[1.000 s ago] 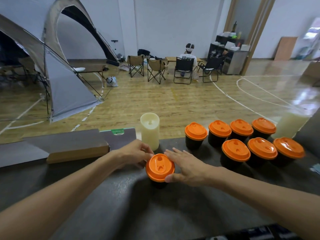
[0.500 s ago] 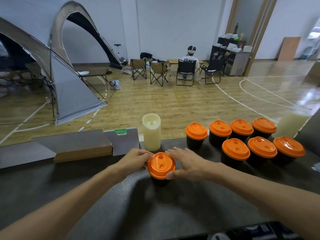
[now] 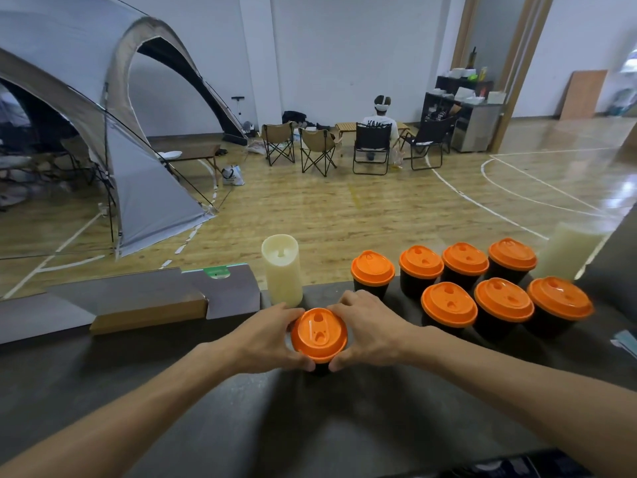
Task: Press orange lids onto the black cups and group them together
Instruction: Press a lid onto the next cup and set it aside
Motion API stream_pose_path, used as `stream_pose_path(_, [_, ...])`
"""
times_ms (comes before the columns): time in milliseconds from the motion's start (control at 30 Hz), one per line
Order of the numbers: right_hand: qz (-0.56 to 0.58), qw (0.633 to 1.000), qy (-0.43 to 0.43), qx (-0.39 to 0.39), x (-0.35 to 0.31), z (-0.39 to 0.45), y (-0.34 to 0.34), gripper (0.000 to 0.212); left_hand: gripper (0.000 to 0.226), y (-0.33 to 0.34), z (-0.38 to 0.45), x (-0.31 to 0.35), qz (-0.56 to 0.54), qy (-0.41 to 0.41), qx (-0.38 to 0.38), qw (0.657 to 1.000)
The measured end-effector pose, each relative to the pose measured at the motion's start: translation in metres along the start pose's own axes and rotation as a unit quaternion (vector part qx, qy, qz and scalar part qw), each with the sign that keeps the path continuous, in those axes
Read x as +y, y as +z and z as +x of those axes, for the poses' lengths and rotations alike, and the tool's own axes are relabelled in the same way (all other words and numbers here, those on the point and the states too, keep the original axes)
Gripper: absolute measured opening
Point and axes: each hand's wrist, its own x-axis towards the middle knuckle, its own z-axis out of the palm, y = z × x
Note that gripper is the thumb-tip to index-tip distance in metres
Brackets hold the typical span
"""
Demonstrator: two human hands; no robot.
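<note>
An orange lid (image 3: pixel 319 333) sits on a black cup (image 3: pixel 320 368) in the middle of the dark table (image 3: pixel 241 426). My left hand (image 3: pixel 267 336) curls round the lid's left rim and my right hand (image 3: pixel 370 334) curls round its right rim; both thumbs meet at the near edge. Most of the cup is hidden under the lid and my fingers. To the right stands a group of several lidded black cups (image 3: pixel 448 307) in two rows, apart from the one I hold.
A tall cream candle (image 3: pixel 282 269) stands just behind my hands. A flat box with a wooden edge (image 3: pixel 148 301) lies at the left. A second pale candle (image 3: pixel 568 251) stands at the far right. The table's far edge drops to a gym floor.
Both hands have closed in from flat beside the lid to curl round its rim, thumbs coming to the near edge. The cup has stayed in place.
</note>
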Motion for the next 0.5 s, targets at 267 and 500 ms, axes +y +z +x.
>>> stream_pose_path(267, [-0.045, 0.999, 0.021, 0.004, 0.068, -0.023, -0.029, 0.102, 0.085, 0.015, 0.05, 0.059, -0.001, 0.034, 0.057, 0.998])
stream_pose_path(500, [-0.078, 0.996, 0.033, 0.015, 0.1, -0.025, -0.033, 0.096, 0.081, 0.031, 0.083, 0.082, 0.026, 0.04, 0.082, 0.996])
